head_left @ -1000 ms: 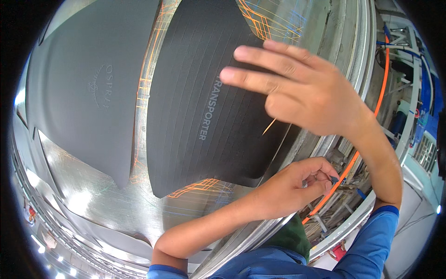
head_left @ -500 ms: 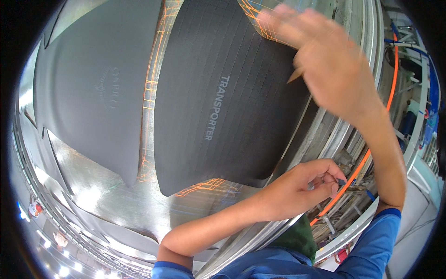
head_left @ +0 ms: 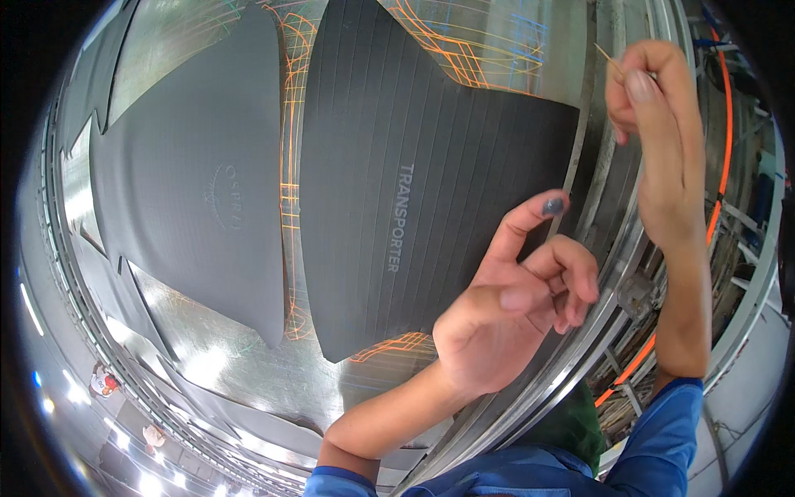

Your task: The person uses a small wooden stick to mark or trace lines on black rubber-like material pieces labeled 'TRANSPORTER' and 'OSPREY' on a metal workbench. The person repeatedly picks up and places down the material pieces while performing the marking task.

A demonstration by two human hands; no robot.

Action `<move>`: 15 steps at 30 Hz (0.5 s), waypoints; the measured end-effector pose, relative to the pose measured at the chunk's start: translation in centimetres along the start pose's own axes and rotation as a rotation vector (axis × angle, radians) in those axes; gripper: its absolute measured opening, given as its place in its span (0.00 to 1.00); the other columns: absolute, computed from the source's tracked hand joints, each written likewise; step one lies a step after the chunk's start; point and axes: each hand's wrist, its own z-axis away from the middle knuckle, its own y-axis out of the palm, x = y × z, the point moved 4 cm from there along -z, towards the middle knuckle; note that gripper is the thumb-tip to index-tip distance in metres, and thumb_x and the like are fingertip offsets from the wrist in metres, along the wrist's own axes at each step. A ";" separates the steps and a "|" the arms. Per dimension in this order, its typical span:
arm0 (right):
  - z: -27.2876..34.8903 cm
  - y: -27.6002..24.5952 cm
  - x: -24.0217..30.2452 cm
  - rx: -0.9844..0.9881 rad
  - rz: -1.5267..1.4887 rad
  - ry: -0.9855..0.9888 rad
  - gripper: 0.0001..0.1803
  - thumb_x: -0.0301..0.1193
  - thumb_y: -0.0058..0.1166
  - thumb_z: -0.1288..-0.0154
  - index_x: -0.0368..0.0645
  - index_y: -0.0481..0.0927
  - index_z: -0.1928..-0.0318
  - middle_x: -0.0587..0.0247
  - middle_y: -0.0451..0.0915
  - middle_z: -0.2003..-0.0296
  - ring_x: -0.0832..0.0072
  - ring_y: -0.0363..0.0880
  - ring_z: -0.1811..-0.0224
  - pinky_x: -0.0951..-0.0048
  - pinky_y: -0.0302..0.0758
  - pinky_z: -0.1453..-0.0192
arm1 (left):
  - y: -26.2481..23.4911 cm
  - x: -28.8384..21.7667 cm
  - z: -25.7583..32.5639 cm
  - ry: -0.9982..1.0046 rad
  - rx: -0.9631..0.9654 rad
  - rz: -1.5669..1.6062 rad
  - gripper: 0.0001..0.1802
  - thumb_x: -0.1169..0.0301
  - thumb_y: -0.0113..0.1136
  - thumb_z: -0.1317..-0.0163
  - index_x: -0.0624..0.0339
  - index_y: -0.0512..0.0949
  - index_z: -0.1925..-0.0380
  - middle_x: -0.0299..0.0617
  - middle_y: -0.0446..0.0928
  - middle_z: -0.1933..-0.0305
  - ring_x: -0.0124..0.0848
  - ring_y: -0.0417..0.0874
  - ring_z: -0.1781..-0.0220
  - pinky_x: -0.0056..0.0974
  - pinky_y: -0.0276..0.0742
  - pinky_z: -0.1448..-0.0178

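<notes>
Shifts thin pale stick (head_left: 609,57) from black panel (head_left: 373,166) to metal edge (head_left: 617,195) since the earlier frame, pinched in right hand (head_left: 662,149). Extends left hand (head_left: 501,327) over panel's near side, released, with index straightened and others loosely curled; shows dark grey patch (head_left: 552,206) on fingertip. Shows grey panel (head_left: 195,182) farther left on metal table (head_left: 294,383). Loses black panel's upper end at view border; cannot confirm left-hand contact.

Seeing thin bright-orange lines (head_left: 290,197) across shiny silver metal tabletop (head_left: 207,364). Noting long, slim orange hose or cable (head_left: 729,132) at far right. Spotting distant person in white-and-red clothing (head_left: 103,382), lower left, plus glowing white lights (head_left: 150,484).
</notes>
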 end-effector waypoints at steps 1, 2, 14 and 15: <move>0.5 -0.1 0.4 -0.005 -0.023 -0.010 0.11 0.33 0.36 0.21 0.41 0.70 0.51 0.71 0.64 0.72 0.84 0.57 0.72 0.78 0.60 0.66 | -0.5 0.0 0.0 -0.022 -0.033 -0.018 0.50 0.53 0.52 0.44 0.48 0.49 0.20 0.48 0.71 0.53 0.36 0.69 0.61 0.38 0.66 0.51; 1.3 -0.3 0.6 0.021 -0.008 0.024 0.11 0.33 0.37 0.20 0.40 0.70 0.51 0.69 0.66 0.70 0.84 0.60 0.71 0.78 0.62 0.65 | -0.6 -0.1 0.0 -0.001 -0.018 0.009 0.50 0.55 0.51 0.44 0.48 0.48 0.20 0.48 0.72 0.52 0.35 0.70 0.60 0.37 0.67 0.51; 4.9 -1.1 1.6 0.082 0.159 -0.112 0.07 0.19 0.62 0.38 0.37 0.85 0.59 0.60 0.79 0.65 0.74 0.77 0.64 0.76 0.73 0.61 | -0.5 -0.4 -0.2 0.059 0.004 0.029 0.51 0.55 0.50 0.45 0.52 0.47 0.19 0.43 0.71 0.53 0.35 0.69 0.60 0.36 0.66 0.54; 4.9 -1.0 1.4 0.082 0.196 -0.099 0.10 0.18 0.64 0.41 0.40 0.87 0.59 0.62 0.79 0.66 0.75 0.77 0.67 0.76 0.72 0.65 | -0.5 -0.3 -0.3 0.059 0.002 0.024 0.50 0.55 0.50 0.44 0.52 0.48 0.19 0.42 0.71 0.54 0.35 0.69 0.60 0.37 0.66 0.54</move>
